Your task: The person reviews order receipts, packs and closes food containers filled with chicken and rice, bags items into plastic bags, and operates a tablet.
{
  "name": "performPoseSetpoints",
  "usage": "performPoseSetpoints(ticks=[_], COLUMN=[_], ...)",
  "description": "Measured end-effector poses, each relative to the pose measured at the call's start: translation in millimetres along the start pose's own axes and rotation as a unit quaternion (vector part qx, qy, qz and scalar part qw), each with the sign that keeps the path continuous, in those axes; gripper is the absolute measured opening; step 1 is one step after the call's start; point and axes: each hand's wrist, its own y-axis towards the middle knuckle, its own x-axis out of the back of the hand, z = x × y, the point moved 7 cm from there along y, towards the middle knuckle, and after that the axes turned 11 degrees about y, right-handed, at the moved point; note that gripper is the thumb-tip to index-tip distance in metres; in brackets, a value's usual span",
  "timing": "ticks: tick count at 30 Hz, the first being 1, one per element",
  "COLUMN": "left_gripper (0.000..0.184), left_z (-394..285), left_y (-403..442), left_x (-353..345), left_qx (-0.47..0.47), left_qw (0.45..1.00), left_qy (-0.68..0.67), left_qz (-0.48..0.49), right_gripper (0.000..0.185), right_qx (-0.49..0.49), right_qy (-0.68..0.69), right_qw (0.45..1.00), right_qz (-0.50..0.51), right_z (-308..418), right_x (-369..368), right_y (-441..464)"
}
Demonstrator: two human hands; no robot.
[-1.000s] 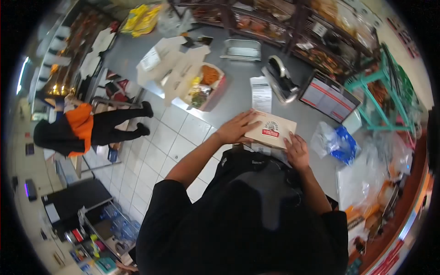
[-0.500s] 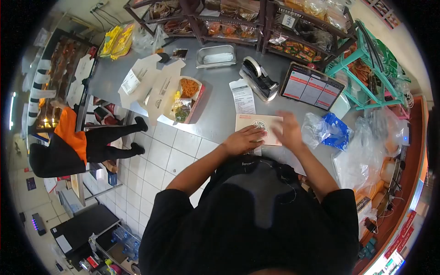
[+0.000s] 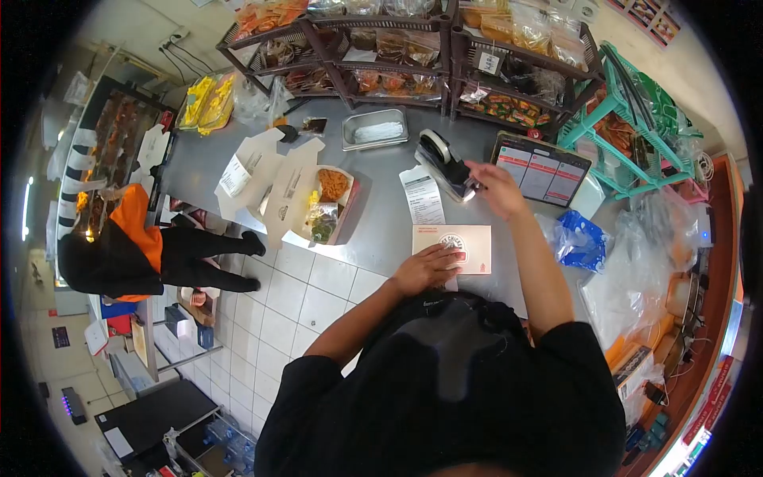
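Note:
A closed cardboard food box (image 3: 474, 258) with a round printed logo lies at the counter's near edge. My left hand (image 3: 429, 269) rests on its left part with the fingers laid out flat, holding nothing. Beyond the box, my right hand (image 3: 497, 191) reaches to the front end of a black tape dispenser (image 3: 445, 163). Its index finger and thumb are apart around that end; whether they touch the tape is too small to make out. A printed receipt (image 3: 422, 196) lies between the box and the dispenser.
An open meal box (image 3: 344, 208) with food stands left, beside another open carton (image 3: 238, 179). A metal tray (image 3: 350, 137), a tablet (image 3: 543, 171) and plastic bags (image 3: 636, 254) surround the work spot. Racks (image 3: 453, 71) line the back. A person (image 3: 135, 238) stands at far left.
My right hand has left the box and moved up to the tape dispenser. My left hand stays on the box. The view has shifted, and the other person appears slightly lower.

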Motion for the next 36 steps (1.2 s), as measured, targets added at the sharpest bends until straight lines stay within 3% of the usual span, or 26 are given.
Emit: performPoseSetpoints(ticks=[3,4,6,7,8,11,15,16,19,20,24,26,29,32,36], left_gripper=[0.049,0.049,0.048,0.048,0.049,0.048,0.051,0.053,0.059,0.059,0.056,0.053,0.048,0.047,0.046], left_z=[2.5,0.6,-0.3,1.6,0.7,-0.7,-4.3,-4.6,-1.2,0.0,-1.5,-4.6,-6.5,-6.5,-5.7], left_y=[-3.8,-3.2,0.4,1.8,1.6,7.6,24.4,29.6,33.6,32.4,31.3,33.1,35.1,36.7,36.1], left_x=[-4.6,-3.3,3.0,3.0,1.2,2.3,-2.9,-6.7,-6.2,-5.4,-3.2,-4.7,-4.6,0.3,3.9], left_qx=[0.006,0.006,0.003,0.007,0.009,0.014,0.052,0.077,0.101,0.102,0.099,0.085,0.091,0.108,0.104], left_qw=[0.999,0.999,0.999,0.999,0.999,0.998,0.993,0.992,0.990,0.990,0.986,0.989,0.987,0.988,0.990], left_qy=[-0.011,-0.009,-0.006,0.002,0.007,0.016,0.057,0.067,0.055,0.041,0.035,0.091,0.114,0.088,0.058], left_qz=[-0.052,-0.047,-0.033,-0.033,-0.032,-0.062,-0.093,-0.074,-0.079,-0.091,-0.133,-0.084,-0.063,-0.061,-0.069], right_gripper=[0.014,0.011,0.009,0.008,0.009,0.008,0.021,0.047,0.071,0.087,0.085,0.083,0.085,0.082,0.083], right_qx=[0.123,0.121,0.294,0.368,0.378,0.345,0.213,0.191,0.056,0.021,0.022,0.053,0.062,0.138,0.115], right_qy=[-0.044,-0.226,-0.462,-0.564,-0.665,-0.454,-0.344,-0.380,-0.158,-0.173,-0.175,-0.204,-0.324,-0.400,-0.480], right_qw=[0.991,0.966,0.830,0.728,0.632,0.799,0.910,0.904,0.985,0.984,0.983,0.976,0.939,0.904,0.868], right_qz=[0.014,-0.037,-0.100,-0.130,-0.125,-0.189,-0.088,-0.044,-0.024,-0.019,-0.055,-0.056,-0.091,-0.058,-0.049], right_z=[-37.7,-50.1,-28.9,-19.5,-14.0,21.3,11.4,-6.6,-54.3,-75.0,-95.6,-94.0,-86.8,-77.8,-77.1], right_x=[51.1,71.0,55.6,41.5,27.8,21.8,40.0,56.6,57.6,66.3,57.3,47.5,41.9,37.1,40.9], right_y=[6.6,10.4,-9.9,-22.6,-33.4,-74.6,-123.1,-130.8,-162.0,-159.9,-157.7,-149.5,-151.4,-156.4,-153.4])
